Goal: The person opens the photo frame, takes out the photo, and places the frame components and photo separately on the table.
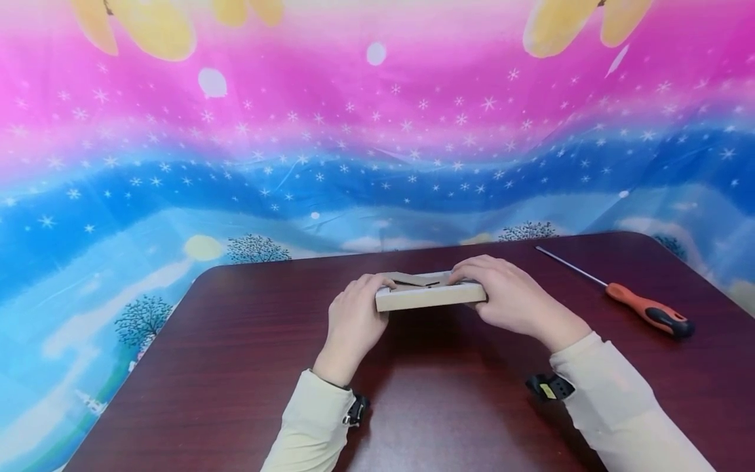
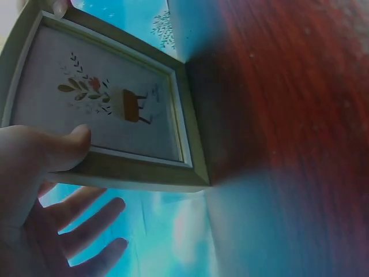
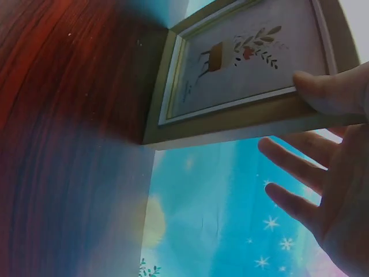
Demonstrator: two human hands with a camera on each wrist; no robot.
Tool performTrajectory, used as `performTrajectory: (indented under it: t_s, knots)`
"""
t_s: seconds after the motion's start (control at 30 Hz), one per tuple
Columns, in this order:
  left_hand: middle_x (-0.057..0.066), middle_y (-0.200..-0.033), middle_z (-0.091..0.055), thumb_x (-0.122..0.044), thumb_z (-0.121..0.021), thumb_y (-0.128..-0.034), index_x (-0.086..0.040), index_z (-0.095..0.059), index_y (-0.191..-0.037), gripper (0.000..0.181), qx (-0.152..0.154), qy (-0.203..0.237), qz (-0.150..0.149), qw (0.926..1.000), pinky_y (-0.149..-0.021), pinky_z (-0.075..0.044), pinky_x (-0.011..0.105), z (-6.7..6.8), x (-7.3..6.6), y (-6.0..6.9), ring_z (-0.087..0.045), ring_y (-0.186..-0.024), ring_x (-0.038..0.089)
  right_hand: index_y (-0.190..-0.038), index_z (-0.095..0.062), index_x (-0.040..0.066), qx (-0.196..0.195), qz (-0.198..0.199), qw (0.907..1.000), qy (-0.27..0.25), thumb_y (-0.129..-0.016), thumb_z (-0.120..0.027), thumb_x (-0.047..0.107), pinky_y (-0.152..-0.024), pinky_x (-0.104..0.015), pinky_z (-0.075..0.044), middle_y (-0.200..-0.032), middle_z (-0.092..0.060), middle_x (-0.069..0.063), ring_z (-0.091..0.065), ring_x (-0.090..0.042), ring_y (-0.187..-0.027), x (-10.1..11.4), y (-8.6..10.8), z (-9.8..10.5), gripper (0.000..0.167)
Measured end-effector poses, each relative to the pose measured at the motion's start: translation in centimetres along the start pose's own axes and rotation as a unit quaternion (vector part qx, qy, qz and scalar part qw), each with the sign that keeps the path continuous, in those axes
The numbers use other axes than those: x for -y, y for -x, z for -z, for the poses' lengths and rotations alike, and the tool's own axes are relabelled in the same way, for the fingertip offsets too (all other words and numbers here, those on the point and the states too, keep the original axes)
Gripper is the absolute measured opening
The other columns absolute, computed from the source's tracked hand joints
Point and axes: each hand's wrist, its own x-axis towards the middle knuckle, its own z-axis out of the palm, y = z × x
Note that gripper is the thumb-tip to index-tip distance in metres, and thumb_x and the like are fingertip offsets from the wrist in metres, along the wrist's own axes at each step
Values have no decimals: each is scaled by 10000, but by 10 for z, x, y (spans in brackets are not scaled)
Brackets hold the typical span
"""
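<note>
A cream picture frame (image 1: 433,298) is held above the table between both hands, its back turned up with a beige stand flap (image 1: 407,279) raised a little. In the left wrist view the front of the picture frame (image 2: 147,171) shows a drawing of a potted plant. My left hand (image 1: 358,321) grips one side, thumb on the front border and some fingers spread clear of the frame. My right hand (image 1: 507,298) pinches the opposite side, its thumb on the front edge in the right wrist view. The fingers behind the frame are partly hidden.
To the right on the dark red-brown table (image 1: 248,341) lies a screwdriver (image 1: 637,303) with an orange and black handle. A colourful snowflake-patterned cloth (image 1: 354,131) hangs behind the table's far edge. Both sleeves carry dark wrist devices.
</note>
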Motion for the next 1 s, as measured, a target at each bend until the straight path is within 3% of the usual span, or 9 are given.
performTrajectory:
  t_s: [0.23, 0.43, 0.6, 0.77, 1.0]
  knots:
    - [-82, -982, -693, -165, -806, -819, -234, -715, -990, 206, -344, 220, 59, 9991, -690, -529, 382, 2, -2, -4, -651, -859, 167, -1050, -719, 175, -287, -108, 9990, -322, -760, -721, -41, -801, -443, -484, -1141, -680, 17, -621, -194, -989, 1, 1, 9, 362]
    - [-109, -812, -632, -291, -804, -813, -229, -700, -895, 146, -436, 326, 188, 9983, -643, -506, 365, 10, -5, -6, -605, -759, 123, -1076, -719, 107, -512, -360, 9926, -1038, -839, -757, 36, -858, -482, -462, -1049, -694, -33, -611, -238, -954, 2, 0, 10, 250]
    - [-96, -713, -544, -362, -772, -843, -205, -637, -828, 208, -165, 577, 469, 9971, -577, -454, 353, 17, -10, -7, -528, -655, 104, -1091, -681, 9, -688, -452, 9845, -1548, -866, -747, 48, -920, -536, -441, -1032, -702, -122, -626, -313, -990, 3, 2, 12, 237]
    - [-81, -807, -647, -409, -737, -874, -181, -698, -971, 251, 194, 1028, 844, 9909, -622, -464, 372, 21, -15, -7, -573, -686, 95, -1215, -637, -28, -800, -474, 9763, -1955, -906, -715, 71, -993, -590, -395, -1093, -699, -181, -613, -368, -1092, 1, 3, 13, 333]
    - [-35, -901, -696, -422, -728, -884, -166, -712, -1061, 311, 380, 1252, 1045, 9859, -622, -463, 380, 20, -16, -8, -586, -714, 122, -1320, -579, -21, -757, -583, 9676, -2336, -928, -689, 71, -999, -595, -393, -1166, -673, -195, -592, -369, -1140, 0, 2, 12, 418]
